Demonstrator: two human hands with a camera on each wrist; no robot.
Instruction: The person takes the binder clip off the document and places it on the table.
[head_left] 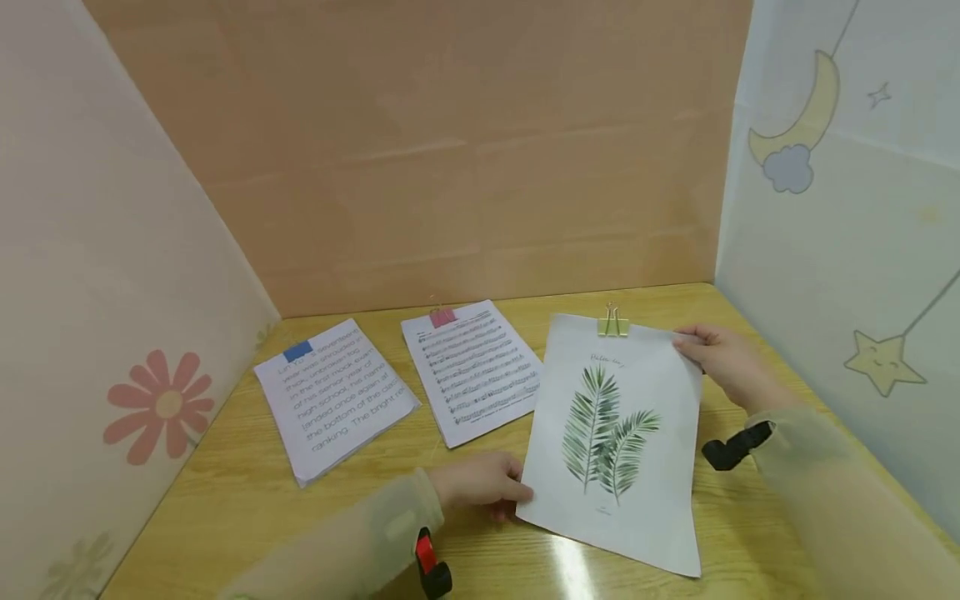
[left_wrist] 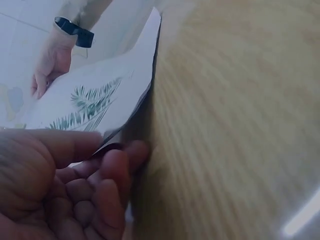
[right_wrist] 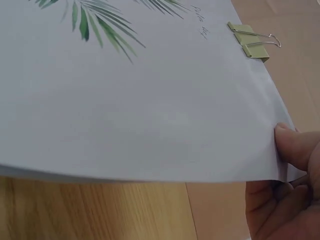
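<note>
A stack of paper (head_left: 675, 467) printed with green palm leaves is held between both hands, raised off the table at least along its near edge. A yellow-green binder clip (head_left: 613, 327) bites its top edge. My left hand (head_left: 483, 483) pinches the lower left corner between thumb and fingers. At the upper right corner my right hand (head_left: 723, 358) grips the paper, thumb on top, as the right wrist view shows with its thumb (right_wrist: 295, 145). The sheets bow slightly in the left wrist view.
On the wooden table (head_left: 225, 517) lie sheet music (head_left: 480, 375) with a pink clip (head_left: 442, 317) and, farther left, a text page stack (head_left: 337, 400) with a blue clip (head_left: 297, 351). Patterned panels stand left and right, a brown-orange panel (head_left: 450, 167) behind.
</note>
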